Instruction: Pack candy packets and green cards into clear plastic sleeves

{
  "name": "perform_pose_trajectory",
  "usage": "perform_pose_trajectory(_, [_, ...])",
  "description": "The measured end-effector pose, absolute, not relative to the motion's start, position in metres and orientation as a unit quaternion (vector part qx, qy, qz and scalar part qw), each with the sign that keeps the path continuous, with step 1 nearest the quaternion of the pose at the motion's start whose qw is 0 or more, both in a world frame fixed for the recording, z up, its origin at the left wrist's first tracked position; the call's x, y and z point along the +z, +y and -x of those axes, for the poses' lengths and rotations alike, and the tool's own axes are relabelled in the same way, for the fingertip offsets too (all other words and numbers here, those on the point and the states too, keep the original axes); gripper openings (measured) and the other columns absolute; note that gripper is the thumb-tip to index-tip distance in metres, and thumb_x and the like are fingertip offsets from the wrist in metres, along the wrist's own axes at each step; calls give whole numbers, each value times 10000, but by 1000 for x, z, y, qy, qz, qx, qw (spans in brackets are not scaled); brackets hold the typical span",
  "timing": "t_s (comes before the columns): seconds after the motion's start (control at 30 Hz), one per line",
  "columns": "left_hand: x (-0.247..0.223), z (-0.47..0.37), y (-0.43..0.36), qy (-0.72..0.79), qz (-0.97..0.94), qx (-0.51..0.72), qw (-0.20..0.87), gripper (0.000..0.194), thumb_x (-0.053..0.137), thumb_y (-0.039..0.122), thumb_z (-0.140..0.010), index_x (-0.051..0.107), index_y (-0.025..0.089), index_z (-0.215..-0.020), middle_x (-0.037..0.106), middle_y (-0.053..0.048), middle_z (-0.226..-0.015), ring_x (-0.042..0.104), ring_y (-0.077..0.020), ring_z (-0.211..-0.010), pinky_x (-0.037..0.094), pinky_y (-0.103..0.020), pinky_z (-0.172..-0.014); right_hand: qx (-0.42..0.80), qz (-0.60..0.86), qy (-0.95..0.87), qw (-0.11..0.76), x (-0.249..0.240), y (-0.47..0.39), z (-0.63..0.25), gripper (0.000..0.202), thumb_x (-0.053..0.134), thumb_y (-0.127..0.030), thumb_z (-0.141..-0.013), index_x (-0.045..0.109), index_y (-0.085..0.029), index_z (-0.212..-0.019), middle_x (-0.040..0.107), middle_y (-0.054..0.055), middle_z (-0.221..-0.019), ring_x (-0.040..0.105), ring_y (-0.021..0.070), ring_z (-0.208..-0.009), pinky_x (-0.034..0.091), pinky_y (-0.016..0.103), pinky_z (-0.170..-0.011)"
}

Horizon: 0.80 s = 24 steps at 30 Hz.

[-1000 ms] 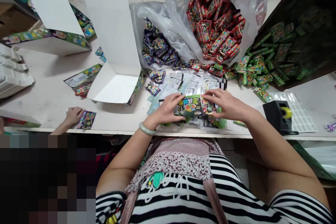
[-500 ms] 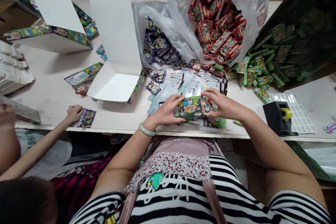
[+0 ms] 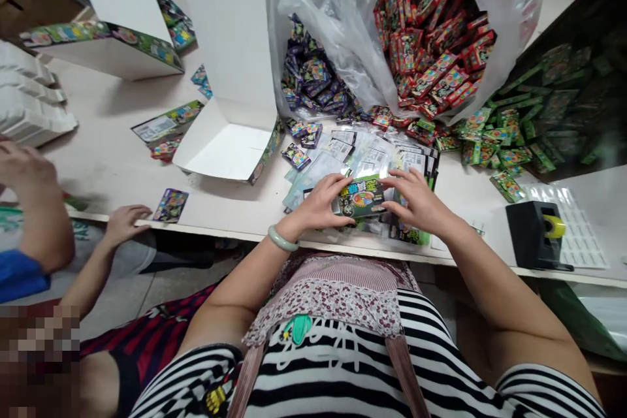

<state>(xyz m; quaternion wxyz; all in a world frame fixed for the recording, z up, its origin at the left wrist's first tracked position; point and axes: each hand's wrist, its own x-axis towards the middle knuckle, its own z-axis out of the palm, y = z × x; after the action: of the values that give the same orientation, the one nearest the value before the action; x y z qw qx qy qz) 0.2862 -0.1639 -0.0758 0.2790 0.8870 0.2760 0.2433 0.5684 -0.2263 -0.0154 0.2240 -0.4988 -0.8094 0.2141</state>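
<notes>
Between my hands, above a pile of clear plastic pouches [image 3: 375, 155], is a green and black candy packet [image 3: 363, 198]. My left hand [image 3: 326, 202] grips its left end, thumb below and fingers above; a pale bangle circles the wrist. At the packet's right end, my right hand [image 3: 416, 201] has its thumb and fingers apart, close to the edge. Small purple packets [image 3: 296, 157] lie just beyond the pouches on the left. Behind them stand a bag of purple packets [image 3: 313, 81] and a larger bag of red packets [image 3: 441, 46].
An open white box [image 3: 225, 147] stands left of the pouches. Green packets [image 3: 499, 137] spill from a dark container at right, near a black tape dispenser [image 3: 533, 232]. Another person's hand [image 3: 125, 225] rests at the table edge by a purple card [image 3: 170, 205]; a second person's arm is farther left.
My right hand has opened and come off the packet's right end. The other person's hand has drawn back from the purple card. The view has shifted slightly.
</notes>
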Motion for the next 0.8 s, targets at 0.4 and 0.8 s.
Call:
perform_pose_trajectory(0.4, [-41,-218,-171,246,-837,283,398,974,800,623,-722,384,281,-1534,486,-140,-1365,511,-339,-1294,453,-570,-1127,264,588,-723,248,-55,-70,-480,226,616,-304,-923,729,-204,-1092,749,66,-1111,681,234,-1047,506,382,-965])
perform_pose_trajectory(0.8, [-64,-186,-177,339,-806,296,385,974,832,561,-719,372,296,-1536,474,-138,-1385,507,-344,-1306,445,-591,-1134,200,707,-673,88,-98,18,-394,723,878,-421,-672,532,-160,-1251,566,188,-1370,458,377,-1314,369,500,-1071])
